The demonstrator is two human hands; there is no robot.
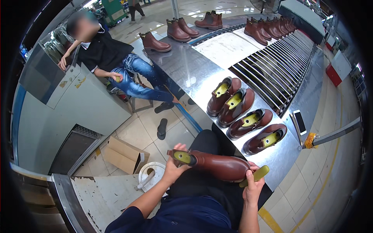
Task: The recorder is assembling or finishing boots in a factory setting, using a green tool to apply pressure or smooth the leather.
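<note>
Left hand [175, 170] grips a brown boot [221, 165] by the shaft, right hand [253, 185] holds a green pad [262, 173] near the toe — a slack left grip could drop the boot.

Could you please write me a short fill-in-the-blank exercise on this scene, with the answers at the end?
1. A brown boot is held near its opening by the person's ____ hand.
2. The right hand, holding a yellow-green pad, is at this boot's ____.
3. On the metal table, the row nearest the person has ____ boots.
4. The white phone lies to the ____ of that row.

Missing words: left; toe; four; right.
</note>
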